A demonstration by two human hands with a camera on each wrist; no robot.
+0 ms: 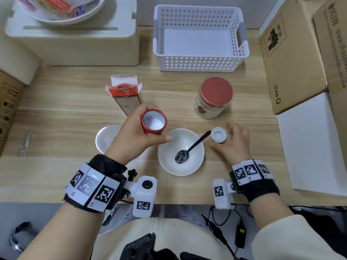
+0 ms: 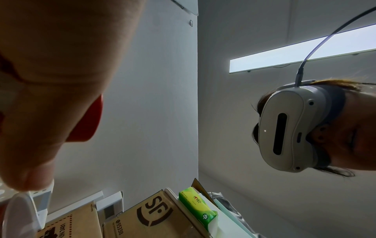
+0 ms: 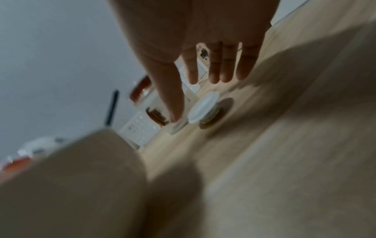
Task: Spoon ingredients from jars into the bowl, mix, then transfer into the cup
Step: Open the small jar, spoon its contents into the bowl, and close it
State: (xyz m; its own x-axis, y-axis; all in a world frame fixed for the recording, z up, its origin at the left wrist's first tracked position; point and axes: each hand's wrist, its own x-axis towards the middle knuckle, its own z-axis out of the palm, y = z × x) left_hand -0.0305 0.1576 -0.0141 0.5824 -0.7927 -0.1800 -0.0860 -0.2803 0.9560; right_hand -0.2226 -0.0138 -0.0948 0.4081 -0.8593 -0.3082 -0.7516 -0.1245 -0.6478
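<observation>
My left hand grips a small red jar, open at the top and white inside, held upright just above the far left rim of the white bowl. A black spoon lies in the bowl, its handle resting on the right rim. A round white lid lies on the table right of the bowl. My right hand hovers at the lid with fingers spread, not gripping it. In the right wrist view the fingers are straight above the lid. The left wrist view shows only my palm and a bit of red jar.
A big jar with a red lid stands behind the bowl on the right, an opened red carton on the left. A second white dish sits partly under my left hand. A white basket is at the back, cardboard boxes at the right.
</observation>
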